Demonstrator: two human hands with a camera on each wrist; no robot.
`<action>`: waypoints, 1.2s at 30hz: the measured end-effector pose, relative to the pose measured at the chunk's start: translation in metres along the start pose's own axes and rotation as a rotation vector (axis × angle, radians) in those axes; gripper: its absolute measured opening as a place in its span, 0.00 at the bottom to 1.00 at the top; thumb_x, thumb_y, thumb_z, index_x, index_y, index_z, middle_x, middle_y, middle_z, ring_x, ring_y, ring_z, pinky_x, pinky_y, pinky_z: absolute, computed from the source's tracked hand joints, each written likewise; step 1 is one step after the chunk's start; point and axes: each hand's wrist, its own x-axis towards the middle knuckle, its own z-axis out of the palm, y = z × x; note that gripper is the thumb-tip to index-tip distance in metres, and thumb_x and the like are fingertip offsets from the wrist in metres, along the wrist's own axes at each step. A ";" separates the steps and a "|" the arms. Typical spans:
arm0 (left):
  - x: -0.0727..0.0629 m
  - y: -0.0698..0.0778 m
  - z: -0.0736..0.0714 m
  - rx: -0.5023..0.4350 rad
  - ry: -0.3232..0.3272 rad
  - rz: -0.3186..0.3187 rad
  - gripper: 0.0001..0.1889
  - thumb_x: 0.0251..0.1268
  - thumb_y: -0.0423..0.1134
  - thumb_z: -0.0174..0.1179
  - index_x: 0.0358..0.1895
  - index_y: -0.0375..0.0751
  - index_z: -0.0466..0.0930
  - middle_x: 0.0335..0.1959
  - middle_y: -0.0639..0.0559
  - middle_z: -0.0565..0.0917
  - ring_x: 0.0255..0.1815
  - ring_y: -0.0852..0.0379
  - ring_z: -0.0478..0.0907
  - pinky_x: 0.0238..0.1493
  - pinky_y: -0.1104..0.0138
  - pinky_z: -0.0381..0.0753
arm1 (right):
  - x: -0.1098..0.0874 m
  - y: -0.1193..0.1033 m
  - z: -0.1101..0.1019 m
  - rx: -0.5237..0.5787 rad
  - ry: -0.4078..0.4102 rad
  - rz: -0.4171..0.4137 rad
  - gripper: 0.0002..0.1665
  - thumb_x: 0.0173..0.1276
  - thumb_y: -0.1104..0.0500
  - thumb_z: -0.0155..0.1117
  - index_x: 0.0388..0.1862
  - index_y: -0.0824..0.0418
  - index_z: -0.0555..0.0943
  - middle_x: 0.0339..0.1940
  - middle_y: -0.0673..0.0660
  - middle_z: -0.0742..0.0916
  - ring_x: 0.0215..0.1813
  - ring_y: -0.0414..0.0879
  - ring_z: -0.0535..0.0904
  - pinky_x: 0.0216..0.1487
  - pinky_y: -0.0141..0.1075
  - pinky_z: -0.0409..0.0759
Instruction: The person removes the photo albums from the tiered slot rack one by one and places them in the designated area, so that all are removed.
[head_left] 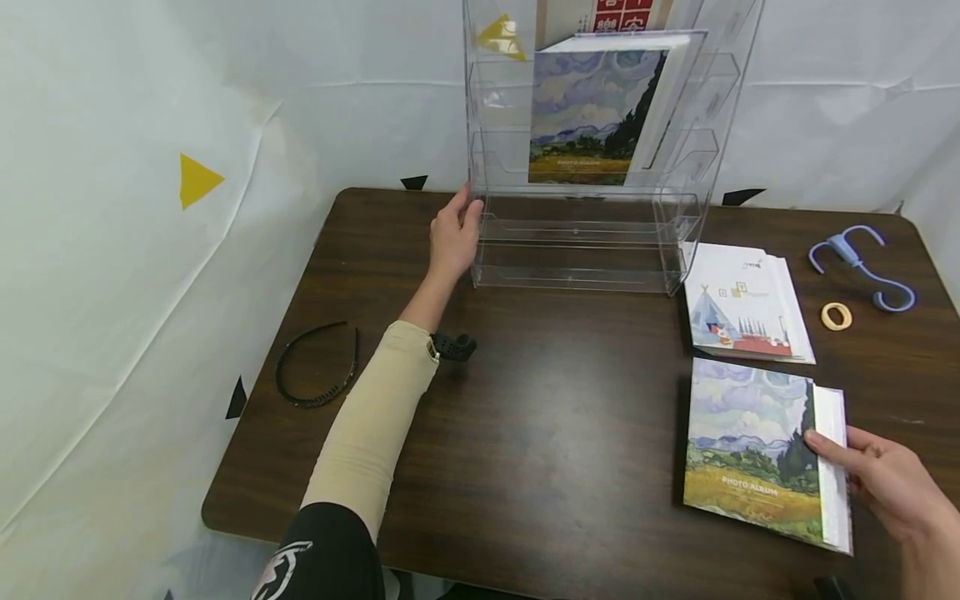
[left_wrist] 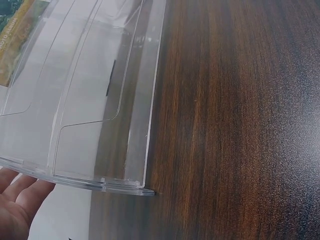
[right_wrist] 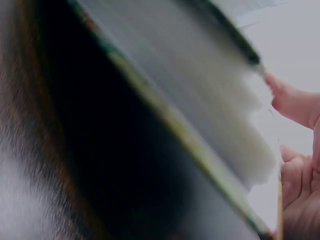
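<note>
My right hand (head_left: 892,479) pinches a photo album (head_left: 750,458) by its right edge, thumb on the cover and fingers behind. The cover shows a painted wheat field, a dark tree and a cloudy sky; a white strip sticks out on the right. Close up in the right wrist view, the album's pale page block (right_wrist: 200,85) is blurred. At the table's back, my left hand (head_left: 453,237) touches the left side of a clear tiered rack (head_left: 573,279). Its fingers (left_wrist: 35,194) rest against the outer side panel. Another painted album (head_left: 585,117) stands in an upper tier.
White booklets (head_left: 742,292) lie just beyond the held album. Farther right are a blue double hook (head_left: 847,248) and a cream ring (head_left: 826,317). A black headband (head_left: 352,358) lies on the left of the dark wooden table (head_left: 555,417). A red-and-white printed item (head_left: 622,15) stands high in the rack.
</note>
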 end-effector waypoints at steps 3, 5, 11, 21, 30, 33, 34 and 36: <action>0.001 -0.001 0.001 -0.001 -0.005 0.000 0.24 0.77 0.45 0.50 0.72 0.45 0.67 0.65 0.47 0.76 0.60 0.56 0.77 0.62 0.66 0.70 | 0.001 0.000 0.000 -0.052 0.012 0.018 0.45 0.75 0.43 0.54 0.67 0.83 0.58 0.28 0.40 0.86 0.29 0.44 0.85 0.30 0.43 0.82; 0.002 -0.001 0.001 -0.002 -0.006 0.002 0.24 0.77 0.45 0.50 0.72 0.45 0.67 0.65 0.47 0.76 0.60 0.55 0.77 0.62 0.66 0.71 | 0.001 -0.002 0.000 -0.110 0.037 0.038 0.50 0.75 0.41 0.54 0.69 0.84 0.55 0.29 0.42 0.86 0.29 0.43 0.84 0.29 0.41 0.82; 0.001 -0.001 0.002 0.002 -0.005 0.009 0.24 0.78 0.44 0.50 0.72 0.44 0.67 0.65 0.46 0.76 0.60 0.55 0.77 0.62 0.65 0.71 | -0.003 -0.016 0.000 -0.310 0.177 0.133 0.57 0.66 0.34 0.61 0.66 0.85 0.60 0.38 0.72 0.86 0.29 0.43 0.81 0.26 0.38 0.80; 0.000 0.001 0.002 -0.010 0.004 0.013 0.24 0.77 0.44 0.51 0.72 0.43 0.68 0.64 0.45 0.77 0.61 0.54 0.77 0.62 0.65 0.71 | -0.015 -0.034 0.008 -0.456 0.278 0.125 0.55 0.63 0.33 0.65 0.63 0.82 0.66 0.51 0.81 0.78 0.26 0.53 0.83 0.32 0.51 0.81; 0.000 -0.001 0.002 0.003 0.004 0.011 0.24 0.78 0.45 0.50 0.72 0.45 0.67 0.65 0.46 0.76 0.61 0.54 0.76 0.62 0.64 0.70 | -0.014 -0.078 0.017 -0.557 0.397 -0.113 0.41 0.70 0.40 0.61 0.56 0.80 0.74 0.49 0.79 0.81 0.47 0.73 0.76 0.34 0.52 0.76; 0.001 -0.003 0.003 0.004 -0.008 0.006 0.25 0.78 0.46 0.50 0.73 0.45 0.67 0.67 0.46 0.74 0.62 0.54 0.75 0.63 0.66 0.69 | -0.010 -0.103 0.021 -0.553 0.418 -0.271 0.37 0.70 0.43 0.62 0.58 0.76 0.76 0.48 0.78 0.82 0.46 0.67 0.80 0.29 0.36 0.75; 0.001 -0.003 0.003 0.003 -0.009 0.003 0.25 0.78 0.46 0.50 0.73 0.45 0.66 0.67 0.47 0.74 0.63 0.55 0.75 0.63 0.66 0.69 | -0.008 -0.114 0.023 -0.548 0.420 -0.325 0.36 0.70 0.44 0.62 0.59 0.75 0.76 0.49 0.77 0.82 0.46 0.66 0.80 0.28 0.31 0.72; 0.002 -0.004 0.003 0.001 -0.008 0.003 0.25 0.78 0.46 0.50 0.73 0.46 0.66 0.67 0.47 0.74 0.63 0.55 0.75 0.63 0.66 0.69 | -0.006 -0.138 0.028 -0.528 0.418 -0.433 0.35 0.70 0.46 0.63 0.63 0.72 0.75 0.51 0.75 0.83 0.47 0.56 0.82 0.29 0.25 0.67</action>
